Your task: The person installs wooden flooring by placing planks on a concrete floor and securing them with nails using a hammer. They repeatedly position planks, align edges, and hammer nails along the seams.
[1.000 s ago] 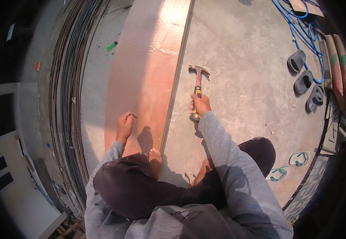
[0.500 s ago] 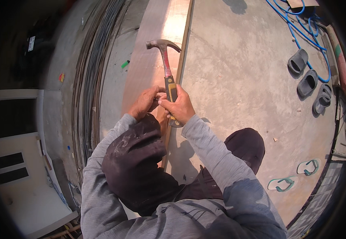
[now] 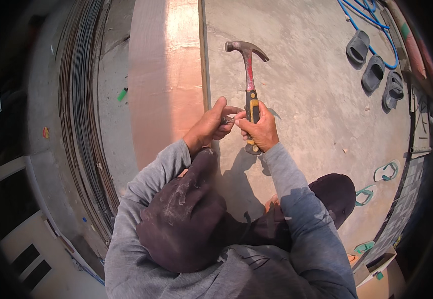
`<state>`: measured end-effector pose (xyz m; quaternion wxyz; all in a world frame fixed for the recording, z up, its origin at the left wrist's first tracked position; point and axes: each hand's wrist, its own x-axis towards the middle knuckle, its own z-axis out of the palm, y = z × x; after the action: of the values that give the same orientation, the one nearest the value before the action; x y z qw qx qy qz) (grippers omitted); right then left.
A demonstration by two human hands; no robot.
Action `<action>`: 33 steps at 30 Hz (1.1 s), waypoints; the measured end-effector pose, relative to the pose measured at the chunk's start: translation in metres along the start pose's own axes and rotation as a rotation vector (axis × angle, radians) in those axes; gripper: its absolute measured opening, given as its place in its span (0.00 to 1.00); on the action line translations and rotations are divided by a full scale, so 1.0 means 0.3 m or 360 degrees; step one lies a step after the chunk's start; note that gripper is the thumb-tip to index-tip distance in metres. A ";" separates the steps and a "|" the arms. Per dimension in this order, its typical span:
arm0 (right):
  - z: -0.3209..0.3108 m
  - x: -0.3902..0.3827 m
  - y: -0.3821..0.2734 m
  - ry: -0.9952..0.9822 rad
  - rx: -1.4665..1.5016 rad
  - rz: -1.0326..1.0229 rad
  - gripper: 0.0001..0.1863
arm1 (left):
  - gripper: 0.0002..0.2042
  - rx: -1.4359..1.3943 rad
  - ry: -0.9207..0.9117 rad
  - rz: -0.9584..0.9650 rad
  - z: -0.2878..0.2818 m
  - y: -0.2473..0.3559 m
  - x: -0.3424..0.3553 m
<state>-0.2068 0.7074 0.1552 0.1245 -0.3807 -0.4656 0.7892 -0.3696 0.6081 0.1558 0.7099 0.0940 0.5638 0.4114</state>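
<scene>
A claw hammer (image 3: 250, 74) with a steel head, worn red neck and black-and-yellow grip stands head away from me, over the concrete. My right hand (image 3: 262, 130) is closed round its grip, while the thumb and fingertip of that hand pinch toward my left hand. My left hand (image 3: 207, 125) is half curled around a few small dark metal pieces (image 3: 227, 120) that look like nails. Fingertips of both hands meet at these pieces. To the left of the hands lies a long, pale reddish wooden board (image 3: 151, 84) with a thin batten along its right edge.
Long rods (image 3: 79, 94) lie bundled left of the board, near a green lighter-like object (image 3: 122, 94). Dark slides (image 3: 373, 72), a blue hose (image 3: 389, 50) and white-green flip-flops (image 3: 387, 171) are on the right. My bent knees (image 3: 181, 214) flank the concrete floor (image 3: 301, 94).
Both hands and the hammer have shifted right, from over the board to beside its edge. My left hand has turned and loosened, showing the small pieces. The view has swung too.
</scene>
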 end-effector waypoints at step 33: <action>0.156 0.195 0.138 0.0329 -0.0418 0.0216 0.19 | 0.07 0.0550 0.1412 0.1092 -0.608 0.083 0.462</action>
<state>-0.2735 0.6874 0.1055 0.0675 -0.5034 -0.5225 0.6848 -0.5381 0.6594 0.0073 0.2067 0.2044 0.8033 0.5198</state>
